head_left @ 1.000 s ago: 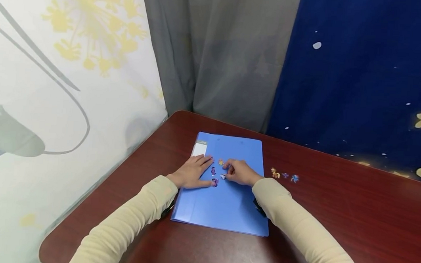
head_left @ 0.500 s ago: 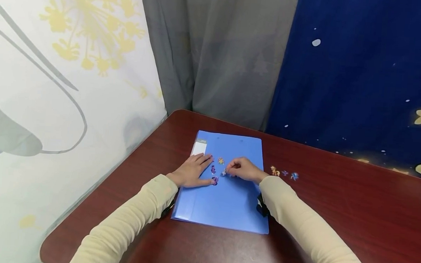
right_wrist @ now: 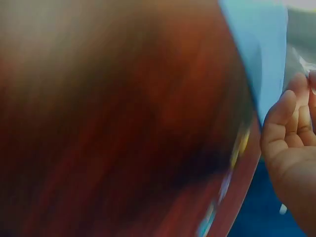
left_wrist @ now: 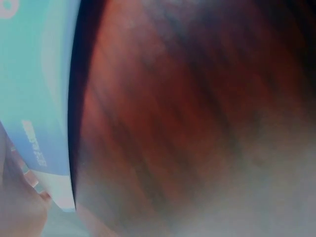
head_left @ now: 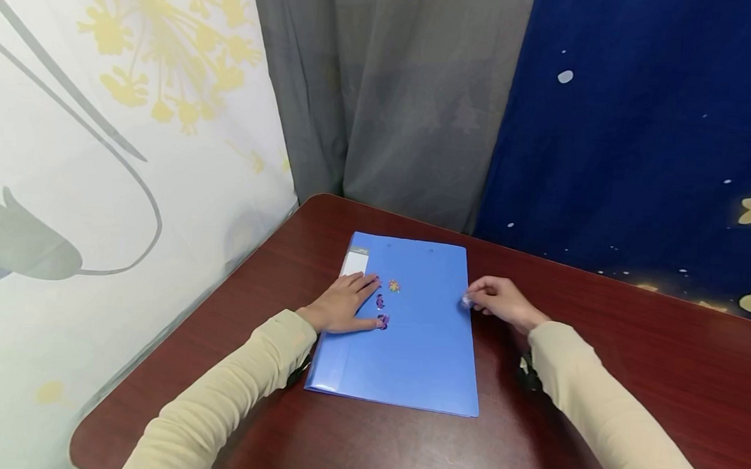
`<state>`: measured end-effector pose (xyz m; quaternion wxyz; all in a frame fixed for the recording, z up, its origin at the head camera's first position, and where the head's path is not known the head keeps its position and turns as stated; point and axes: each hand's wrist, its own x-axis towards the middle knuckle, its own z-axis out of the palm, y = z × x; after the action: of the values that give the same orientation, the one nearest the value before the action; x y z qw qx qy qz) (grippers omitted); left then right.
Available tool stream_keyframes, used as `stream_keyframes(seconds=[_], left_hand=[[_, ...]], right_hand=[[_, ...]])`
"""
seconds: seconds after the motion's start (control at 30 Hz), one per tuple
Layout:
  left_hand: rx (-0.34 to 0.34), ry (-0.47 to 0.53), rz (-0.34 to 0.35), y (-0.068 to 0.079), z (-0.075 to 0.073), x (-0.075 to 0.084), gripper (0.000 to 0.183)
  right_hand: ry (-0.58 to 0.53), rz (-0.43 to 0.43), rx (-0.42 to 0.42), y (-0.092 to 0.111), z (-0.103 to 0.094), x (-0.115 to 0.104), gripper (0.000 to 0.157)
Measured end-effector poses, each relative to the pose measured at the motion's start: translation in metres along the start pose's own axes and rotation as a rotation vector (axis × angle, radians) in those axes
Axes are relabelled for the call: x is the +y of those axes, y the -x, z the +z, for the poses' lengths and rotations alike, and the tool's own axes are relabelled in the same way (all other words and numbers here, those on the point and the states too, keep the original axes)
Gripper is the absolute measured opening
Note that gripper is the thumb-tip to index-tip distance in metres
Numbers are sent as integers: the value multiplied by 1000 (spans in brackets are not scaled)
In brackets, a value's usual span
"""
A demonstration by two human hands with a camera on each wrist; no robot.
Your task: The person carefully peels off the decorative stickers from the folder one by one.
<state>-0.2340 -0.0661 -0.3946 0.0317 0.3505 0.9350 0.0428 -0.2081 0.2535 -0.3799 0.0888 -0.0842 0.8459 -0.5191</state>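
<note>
Small pale, shiny piece (head_left: 467,301), outline unclear, by two o'clock edge of glossy blue rectangular folder (head_left: 416,368); right hand's (head_left: 502,299) grip pinching it. Left hand (head_left: 341,307) flat on folder's nine o'clock side, grip spread, thumb tip at purple figure-shaped piece (head_left: 383,321). Yellow-orange piece (head_left: 394,286) at its twelve o'clock. Glossy red-brown surface (head_left: 402,452) beneath.

This is a curtained room (home or studio, unclear): grey curtain (head_left: 420,109) and starry blue curtain (head_left: 635,142) edge the desk (head_left: 674,363).
</note>
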Motion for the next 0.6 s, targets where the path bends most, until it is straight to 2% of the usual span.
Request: stream_keyframes(seconds=[0.17,0.3,0.47,0.6], left_hand=[[3,-3,0,0,0,1,81],[5,-4,10,0,0,1,81],[8,-11,16,-1,2,0,82],[20,-18,17,-1,3,-2,82]], right_hand=[[44,46,69,22,-35,19,28],[72,102,96,38,-54,33,32],[107,162,128,51,-70,42,35],[136,199,145,57,-75,46,34]])
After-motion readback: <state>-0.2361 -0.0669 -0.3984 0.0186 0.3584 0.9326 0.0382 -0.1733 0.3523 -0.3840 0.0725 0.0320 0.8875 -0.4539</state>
